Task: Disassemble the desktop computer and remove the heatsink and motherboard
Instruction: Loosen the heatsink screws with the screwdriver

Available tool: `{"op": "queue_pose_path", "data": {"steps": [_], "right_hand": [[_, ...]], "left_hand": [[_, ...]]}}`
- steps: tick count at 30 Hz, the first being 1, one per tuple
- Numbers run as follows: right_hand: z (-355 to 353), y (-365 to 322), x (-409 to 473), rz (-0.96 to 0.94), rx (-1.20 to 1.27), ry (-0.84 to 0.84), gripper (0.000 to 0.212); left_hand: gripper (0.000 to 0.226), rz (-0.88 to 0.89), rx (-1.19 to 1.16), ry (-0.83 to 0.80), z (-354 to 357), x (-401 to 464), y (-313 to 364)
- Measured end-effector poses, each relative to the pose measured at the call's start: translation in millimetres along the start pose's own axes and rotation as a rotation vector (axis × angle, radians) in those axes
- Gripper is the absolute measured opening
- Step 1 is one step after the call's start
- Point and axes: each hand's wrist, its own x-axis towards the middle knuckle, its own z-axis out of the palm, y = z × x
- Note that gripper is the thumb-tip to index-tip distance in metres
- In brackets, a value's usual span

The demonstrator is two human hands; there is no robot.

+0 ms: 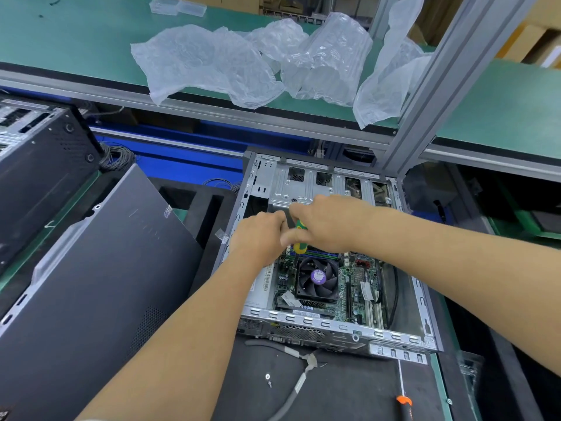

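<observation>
- The computer case lies on its side near the middle of the table, open face up, so the motherboard and the fan-topped heatsink can be reached from above; both are still mounted inside.
- The right hand curls round a green and yellow screwdriver, held roughly upright over the far part of the board, probably to bear down on a screw; the tip is hidden.
- The left hand, fingers curled, meets the tool just beside the right hand, likely to steady it; whether it actually pinches the tool cannot be told.
- The side panel rests on the left part of the table, out of the way.
- A loose screw, a grey cable and an orange-handled screwdriver lie by the near edge, within reach.
- Plastic wrapping sits on the shelf above, well apart from the work.
</observation>
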Motion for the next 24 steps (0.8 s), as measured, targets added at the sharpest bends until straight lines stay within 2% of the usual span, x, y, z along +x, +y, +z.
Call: {"op": "queue_pose_path", "data": {"steps": [2,5,7,10,13,15,17,20,24], "right_hand": [[2.5,-1.2,0.2,-0.066,-0.021,0.044,0.042],[1.0,2.3,-0.1,-0.22,-0.121,-0.015,0.016],[-0.5,6.5,-0.4,-0.284,-0.195,-0.053,0.018],[-4.9,9.6,-1.5,-0.214,-0.051,-0.075,0.024],[-3.6,9.3,0.1,-0.004,0.111,-0.104,0.041],[0.4,8.2,2.3,0.092,0.018,-0.102,0.047],[5.3,9.5,4.7,0.086,-0.097,-0.049,0.041],[6.5,13.4,1.7,-0.055,-0.117,0.002,0.037],[11.6,21.1,-2.3,-0.367,-0.172,0.143,0.037]], "left_hand": [[0.019,0.013,0.023,-0.014,0.3,0.0,-0.6],[0.018,0.005,0.027,0.014,0.2,-0.6,0.5],[0.019,0.005,0.029,0.009,-0.1,-0.3,2.1],[0.027,-0.008,0.017,0.029,-1.5,-1.6,2.3],[0.026,-0.006,0.009,0.04,-0.6,-2.2,2.7],[0.026,-0.013,0.006,0.028,-0.9,-1.2,3.0],[0.029,-0.015,0.019,0.025,-0.6,-0.5,2.4],[0.026,0.006,0.016,0.053,0.6,-1.3,1.9],[0.03,0.0,0.033,0.049,1.0,-0.7,1.8]]}}
